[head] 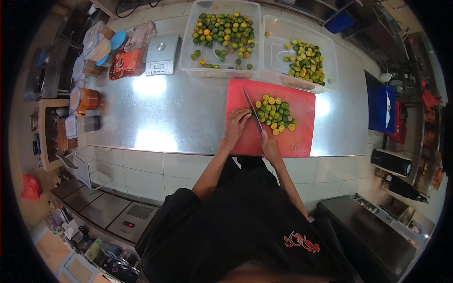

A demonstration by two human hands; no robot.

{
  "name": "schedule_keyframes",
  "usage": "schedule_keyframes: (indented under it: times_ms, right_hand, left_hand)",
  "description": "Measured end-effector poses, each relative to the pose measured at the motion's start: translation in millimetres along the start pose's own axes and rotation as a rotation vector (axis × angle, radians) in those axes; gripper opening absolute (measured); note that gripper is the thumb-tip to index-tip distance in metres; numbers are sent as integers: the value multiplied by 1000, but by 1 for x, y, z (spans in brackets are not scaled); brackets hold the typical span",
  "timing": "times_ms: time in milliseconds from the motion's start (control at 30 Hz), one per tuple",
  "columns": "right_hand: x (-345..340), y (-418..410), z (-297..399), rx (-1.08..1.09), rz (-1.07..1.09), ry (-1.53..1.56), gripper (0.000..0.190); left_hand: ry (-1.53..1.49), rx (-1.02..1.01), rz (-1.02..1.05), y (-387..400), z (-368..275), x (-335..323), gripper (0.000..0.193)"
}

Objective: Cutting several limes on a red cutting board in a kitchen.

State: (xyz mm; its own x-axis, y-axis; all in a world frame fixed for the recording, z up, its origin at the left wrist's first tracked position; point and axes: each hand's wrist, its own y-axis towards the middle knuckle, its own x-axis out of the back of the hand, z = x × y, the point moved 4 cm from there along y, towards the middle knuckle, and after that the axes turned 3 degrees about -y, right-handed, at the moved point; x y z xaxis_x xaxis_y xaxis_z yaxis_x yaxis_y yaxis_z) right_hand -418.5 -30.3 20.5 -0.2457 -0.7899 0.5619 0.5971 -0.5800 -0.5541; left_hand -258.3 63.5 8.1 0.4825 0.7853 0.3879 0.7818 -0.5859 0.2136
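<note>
On a red cutting board (300, 141) lies a heap of small green citrus fruits (276, 115), several of them halved with yellow-orange flesh showing. My right hand (271, 146) is closed on the handle of a long kitchen knife (252, 106), whose blade points away from me, left of the heap. With its fingertips, my left hand (238, 123) holds a small green citrus fruit (251, 111) against the board, just left of the blade. Beyond the board stand a clear plastic bin of whole citrus fruits (219, 73) and another bin of cut ones (269, 72).
The board rests on a stainless steel table (191, 113). Left of the bins are a kitchen scale (161, 53), a red package (127, 63), a checked cloth (141, 35) and several lidded plastic containers (88, 99). A blue crate (380, 109) stands past the table's right end.
</note>
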Motion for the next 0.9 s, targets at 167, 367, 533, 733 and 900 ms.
schedule_keyframes:
  times_ms: [167, 367, 533, 733, 900]
  right_hand:
    - [19, -36, -38, 59, -23, -163, 68]
    - [37, -50, -25, 139, -218, -164, 62]
    - [37, -48, -30, 59, -281, -34, 69]
    - [43, -52, -26, 60, -311, 76, 65]
    - [48, -63, -19, 36, -410, 171, 66]
  left_hand:
    - [10, 9, -79, 3, -6, 4, 19]
    - [-9, 35, -33, 5, -3, 2, 22]
    - [-18, -58, 208, 6, -13, -18, 24]
    - [110, -315, 251, 40, -46, 3, 30]
    - [143, -374, 45, 159, -44, 74, 24]
